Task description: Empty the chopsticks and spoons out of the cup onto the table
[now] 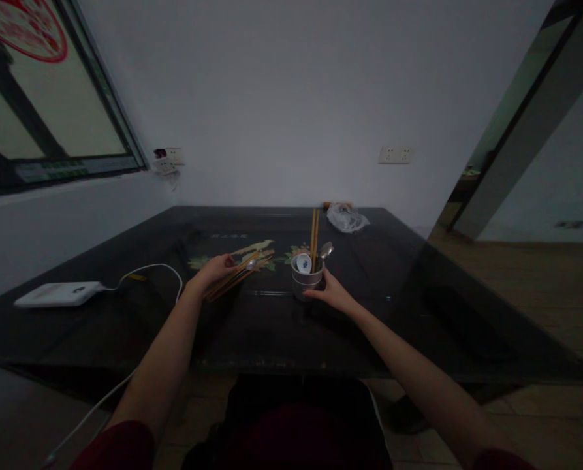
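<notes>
My right hand is wrapped round a light-coloured utensil cup, its thumb across the front; the other fingers are partly hidden. A pair of wooden chopsticks, a white spoon with a blue mark and a metal spoon stand in the cup. To the left, my left hand has its fingers closed at a loose bunch of wooden chopsticks on the table. Among those chopsticks lies another metal spoon. How many chopsticks the fingers hold is hard to make out.
The dark glossy table has a painted bird and flowers. A crumpled clear plastic bag lies at the back. On the left is a white power bank with a white cable running off the front edge. A dark flat object lies right.
</notes>
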Motion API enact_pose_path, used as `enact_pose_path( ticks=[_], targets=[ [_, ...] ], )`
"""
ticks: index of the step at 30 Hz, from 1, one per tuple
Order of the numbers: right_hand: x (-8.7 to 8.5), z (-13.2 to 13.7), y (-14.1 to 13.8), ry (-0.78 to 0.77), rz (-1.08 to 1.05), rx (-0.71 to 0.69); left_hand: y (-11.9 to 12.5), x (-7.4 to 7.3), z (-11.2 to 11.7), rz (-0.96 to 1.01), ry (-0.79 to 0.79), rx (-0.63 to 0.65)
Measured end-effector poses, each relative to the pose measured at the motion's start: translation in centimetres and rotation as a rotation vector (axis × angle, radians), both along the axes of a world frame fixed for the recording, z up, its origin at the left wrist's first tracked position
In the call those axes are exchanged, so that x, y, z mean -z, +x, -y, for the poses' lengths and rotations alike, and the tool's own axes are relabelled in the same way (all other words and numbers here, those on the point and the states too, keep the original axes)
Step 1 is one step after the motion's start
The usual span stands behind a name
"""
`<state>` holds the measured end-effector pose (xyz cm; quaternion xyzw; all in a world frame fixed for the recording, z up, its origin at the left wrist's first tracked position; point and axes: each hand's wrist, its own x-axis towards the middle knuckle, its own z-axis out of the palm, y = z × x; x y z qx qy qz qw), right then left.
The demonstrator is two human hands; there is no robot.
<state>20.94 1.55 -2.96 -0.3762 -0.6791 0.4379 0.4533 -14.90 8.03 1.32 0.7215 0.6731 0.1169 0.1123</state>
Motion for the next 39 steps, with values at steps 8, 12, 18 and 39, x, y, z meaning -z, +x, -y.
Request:
enact_pose_path(
  ticks=[8,12,18,39],
  targets=[
    [-0.1,0.1,0.0,-0.002,-0.011,-0.008,0.9,0.9,0.2,-0.089,-0.095,0.032],
    [-0.3,0.2,0.0,-0.021,-0.027,-0.019,1.3,0.7,0.5,-0.1,-0.1,-0.007],
    [-0.4,0.3,-0.1,-0.028,-0.022,-0.012,1.7,0.7,0.7,-0.106,-0.076,-0.058],
    [-0.6,0.3,0.0,-0.029,-0.002,-0.01,0.1,0.7,0.2,-0.134,-0.084,-0.144]
  ],
)
